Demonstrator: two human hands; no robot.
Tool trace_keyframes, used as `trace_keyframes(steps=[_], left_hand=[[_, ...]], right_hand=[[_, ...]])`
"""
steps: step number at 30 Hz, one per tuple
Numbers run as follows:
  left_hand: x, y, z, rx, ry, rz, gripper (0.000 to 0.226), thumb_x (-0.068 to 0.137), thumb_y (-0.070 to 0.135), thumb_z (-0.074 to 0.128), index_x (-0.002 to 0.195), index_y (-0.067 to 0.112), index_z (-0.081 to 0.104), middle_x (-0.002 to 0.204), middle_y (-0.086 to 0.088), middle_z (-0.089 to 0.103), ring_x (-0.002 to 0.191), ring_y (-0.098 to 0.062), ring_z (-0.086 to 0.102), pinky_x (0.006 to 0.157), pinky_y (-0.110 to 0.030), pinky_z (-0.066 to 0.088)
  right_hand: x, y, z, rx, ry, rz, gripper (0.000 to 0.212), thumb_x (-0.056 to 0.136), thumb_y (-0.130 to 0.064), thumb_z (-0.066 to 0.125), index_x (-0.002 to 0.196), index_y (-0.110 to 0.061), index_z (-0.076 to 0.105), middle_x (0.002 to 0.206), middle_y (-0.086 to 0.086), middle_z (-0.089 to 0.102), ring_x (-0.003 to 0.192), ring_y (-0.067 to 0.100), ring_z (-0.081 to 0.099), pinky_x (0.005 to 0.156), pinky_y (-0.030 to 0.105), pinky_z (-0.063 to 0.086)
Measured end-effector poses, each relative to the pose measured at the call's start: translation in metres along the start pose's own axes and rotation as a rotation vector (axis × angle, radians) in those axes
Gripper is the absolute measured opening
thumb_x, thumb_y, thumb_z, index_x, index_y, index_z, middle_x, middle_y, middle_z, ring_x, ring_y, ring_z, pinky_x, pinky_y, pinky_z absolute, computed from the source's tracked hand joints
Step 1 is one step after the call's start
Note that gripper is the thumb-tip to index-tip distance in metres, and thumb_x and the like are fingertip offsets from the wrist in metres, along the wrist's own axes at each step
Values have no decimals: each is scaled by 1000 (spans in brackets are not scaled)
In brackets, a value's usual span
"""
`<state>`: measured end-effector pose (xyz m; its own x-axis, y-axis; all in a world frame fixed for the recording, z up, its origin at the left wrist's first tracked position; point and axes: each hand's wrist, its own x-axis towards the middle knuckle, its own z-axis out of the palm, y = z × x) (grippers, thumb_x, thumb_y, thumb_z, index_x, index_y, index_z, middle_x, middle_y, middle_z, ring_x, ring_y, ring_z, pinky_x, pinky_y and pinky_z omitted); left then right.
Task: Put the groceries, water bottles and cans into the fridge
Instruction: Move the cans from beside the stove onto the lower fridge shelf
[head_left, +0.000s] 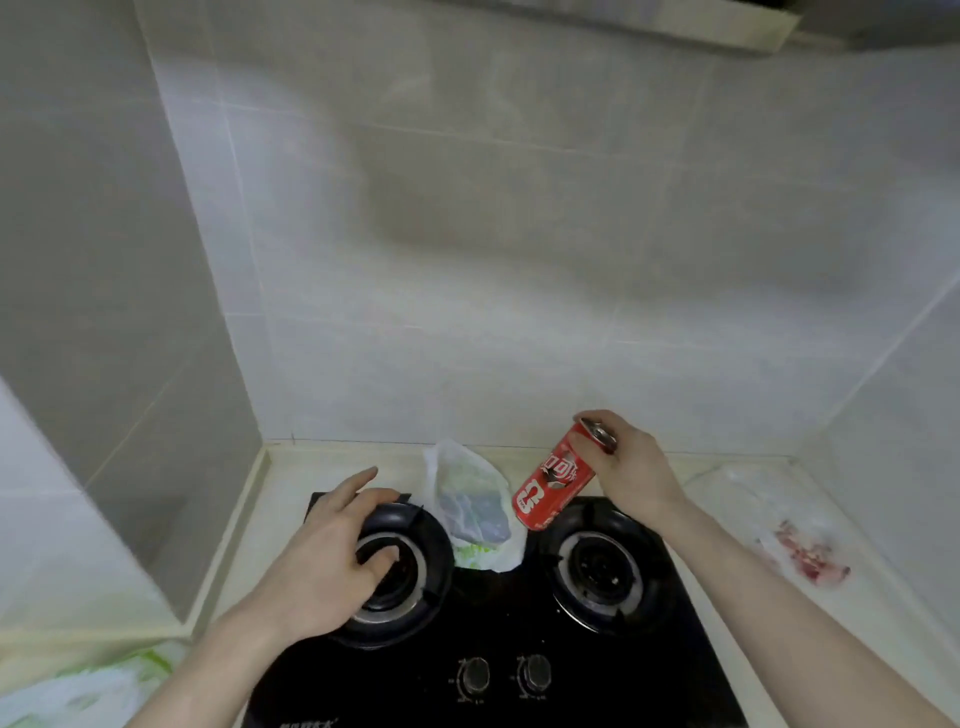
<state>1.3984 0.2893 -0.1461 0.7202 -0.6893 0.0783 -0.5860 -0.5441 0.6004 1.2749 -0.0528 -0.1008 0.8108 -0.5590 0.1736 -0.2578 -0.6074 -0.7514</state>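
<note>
My right hand (631, 467) grips a red soda can (553, 478) by its top, and the can hangs tilted above the black gas stove (498, 639), just left of the right burner (605, 564). A white plastic grocery bag (475, 506) with something dark inside lies between the two burners, against the back of the stove. My left hand (332, 556) hovers over the left burner (400, 564) with fingers loosely spread and holds nothing. The fridge is not in view.
Two control knobs (504, 675) sit at the stove's front. A thin plastic bag with red contents (800, 545) lies on the counter to the right. Another white and green bag (78, 691) shows at the bottom left. Tiled walls enclose the counter on three sides.
</note>
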Motion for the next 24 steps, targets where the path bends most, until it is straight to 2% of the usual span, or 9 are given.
trace_keyframes(steps=[3,6,9,12,14,17,21,24], left_hand=[[12,37,8,-22,-3,100,53,90,38,69,138,44,47,160,28,19,144,-5,31,112,-21,29],[20,80,19,-43,-51,202,50,90,39,69,135,47,48,158,33,19,141,-3,33,113,-27,36],[24,130,39,-49,-112,301,50,90,39,68,134,50,47,157,35,20,143,-1,31,114,-31,37],[22,189,69,-54,-147,375,49,92,37,69,135,46,48,157,32,22,141,3,31,111,-22,28],[16,230,93,-47,-187,439,50,91,36,69,136,44,49,157,29,24,142,1,32,112,-21,28],[-1,289,130,-36,-264,562,52,90,36,69,136,46,47,157,28,25,143,-3,32,115,-22,27],[-28,365,176,-12,-341,715,53,93,39,66,139,50,42,158,34,17,144,5,24,113,-20,26],[-50,419,214,-44,-423,828,54,94,37,65,140,49,42,159,35,16,147,7,18,116,-20,21]], right_hand=[[-42,4,-44,71,87,46,15,94,-36,70,109,-36,66,89,-15,73,76,4,69,68,32,56],[-86,12,-89,106,171,111,18,92,-32,73,110,-32,67,85,-7,73,55,6,63,52,28,51],[-135,28,-134,71,226,149,24,90,-31,75,113,-30,68,91,-12,72,58,-1,63,53,17,48],[-188,48,-177,45,287,198,27,87,-35,77,112,-35,68,95,-17,72,64,-4,63,58,15,47],[-226,63,-207,49,350,235,24,86,-33,78,107,-40,68,96,-24,72,67,-4,64,61,16,48],[-288,81,-247,34,432,289,26,85,-30,79,100,-47,67,90,-35,68,66,-7,65,59,12,46],[-371,106,-290,22,575,397,31,78,-43,81,107,-42,69,91,-26,72,70,-1,66,62,25,54],[-433,112,-315,40,661,473,30,77,-37,84,104,-39,71,88,-25,72,67,-1,65,61,20,47]])
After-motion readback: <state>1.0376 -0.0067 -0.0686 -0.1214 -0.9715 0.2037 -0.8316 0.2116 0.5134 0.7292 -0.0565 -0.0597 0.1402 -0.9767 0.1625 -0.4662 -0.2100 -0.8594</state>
